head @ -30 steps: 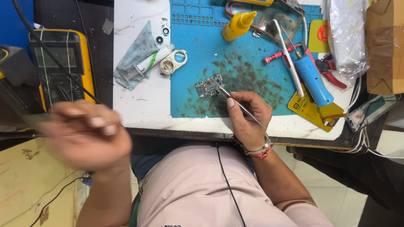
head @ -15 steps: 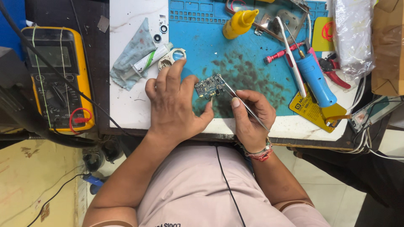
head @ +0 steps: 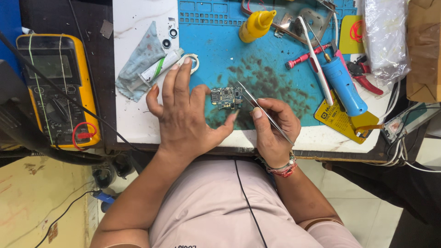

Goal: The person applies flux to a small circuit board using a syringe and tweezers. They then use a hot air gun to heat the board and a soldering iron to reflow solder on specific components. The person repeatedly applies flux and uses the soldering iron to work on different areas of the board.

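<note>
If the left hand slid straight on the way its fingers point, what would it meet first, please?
Probably the white tube on the grey cloth: the left hand points up the bench, its fingertips apparently already touching it.

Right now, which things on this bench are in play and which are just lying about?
In play:
left hand
right hand
tweezers
small circuit board
blue work mat

Lying about:
yellow squeeze bottle
multimeter
grey cloth
white tube
red screwdriver

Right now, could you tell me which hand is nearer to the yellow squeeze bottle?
Right. The right hand with tweezers sits below the yellow squeeze bottle; the left hand lies farther, down-left.
</note>
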